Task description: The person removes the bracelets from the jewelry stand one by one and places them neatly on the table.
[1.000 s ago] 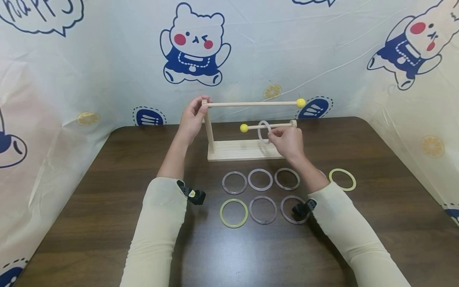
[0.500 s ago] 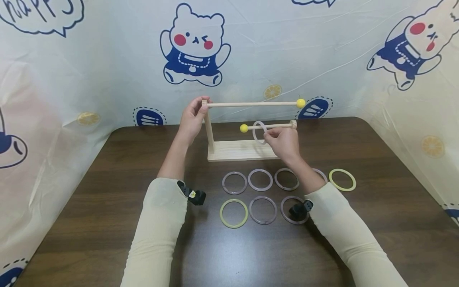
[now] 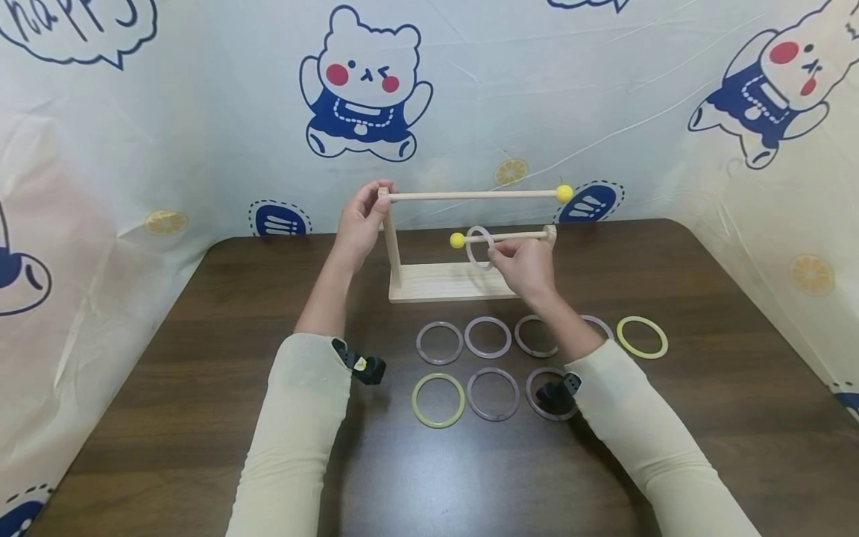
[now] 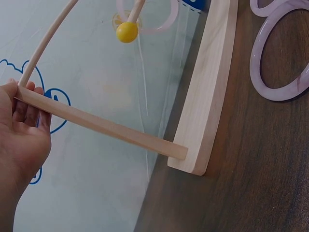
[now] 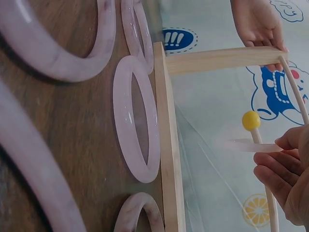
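A wooden stand (image 3: 446,282) with two horizontal rods stands at the back of the table. My left hand (image 3: 359,227) grips the top of its tall left post, where the upper rod (image 3: 470,195) begins. Around the lower rod (image 3: 517,236) hangs a pale pink-lilac bangle (image 3: 470,257), close to the yellow ball (image 3: 457,240) on that rod's tip. My right hand (image 3: 526,267) pinches this bangle by its right side between thumb and fingers. In the right wrist view the bangle (image 5: 251,146) appears edge-on, the rod passing through it. My right hand hides part of the stand's base.
Several lilac bangles (image 3: 488,317) lie in two rows before the stand, some partly covered by my right arm. A yellow-green bangle (image 3: 438,426) lies front left, another yellow-green bangle (image 3: 664,347) far right. A patterned cloth (image 3: 470,112) hangs behind the table (image 3: 201,418).
My right hand has slid the bangle leftward along the lower rod, nearer the yellow ball. My left hand has stayed on the post.
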A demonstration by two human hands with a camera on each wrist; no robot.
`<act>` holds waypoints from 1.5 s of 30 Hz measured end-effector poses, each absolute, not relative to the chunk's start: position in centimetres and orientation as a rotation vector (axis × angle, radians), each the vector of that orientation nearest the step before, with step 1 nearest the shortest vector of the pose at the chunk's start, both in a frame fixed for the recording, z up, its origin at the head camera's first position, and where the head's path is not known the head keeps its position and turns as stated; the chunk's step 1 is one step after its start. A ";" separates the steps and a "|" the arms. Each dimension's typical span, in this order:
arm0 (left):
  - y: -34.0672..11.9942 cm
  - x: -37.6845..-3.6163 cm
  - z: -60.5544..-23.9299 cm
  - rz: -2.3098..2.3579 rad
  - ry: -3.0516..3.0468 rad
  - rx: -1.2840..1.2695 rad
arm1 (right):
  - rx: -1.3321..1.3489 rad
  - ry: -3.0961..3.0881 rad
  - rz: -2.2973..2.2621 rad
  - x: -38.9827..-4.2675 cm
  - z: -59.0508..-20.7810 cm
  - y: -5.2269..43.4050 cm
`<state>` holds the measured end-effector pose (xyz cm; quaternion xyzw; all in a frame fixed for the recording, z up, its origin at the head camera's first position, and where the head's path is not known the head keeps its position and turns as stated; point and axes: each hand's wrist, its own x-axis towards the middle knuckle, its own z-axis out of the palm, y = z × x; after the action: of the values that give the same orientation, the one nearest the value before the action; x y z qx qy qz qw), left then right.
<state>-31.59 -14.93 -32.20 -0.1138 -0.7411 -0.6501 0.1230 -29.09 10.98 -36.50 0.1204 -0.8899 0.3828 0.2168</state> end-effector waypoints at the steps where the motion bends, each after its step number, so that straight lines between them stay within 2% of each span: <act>1: -14.9 -31.6 -32.2 -1.894 -2.162 -0.334 | 0.329 -2.467 1.063 -29.1 -36.5 10.9; 45: -14.9 -31.7 -32.3 -1.874 -2.172 -0.329 | 0.403 -2.374 1.120 -28.7 -36.1 9.0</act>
<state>-31.66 -14.92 -32.25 -0.1130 -0.7462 -0.6437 0.1266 -28.68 9.01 -36.11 0.1472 -0.8677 0.4092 0.2406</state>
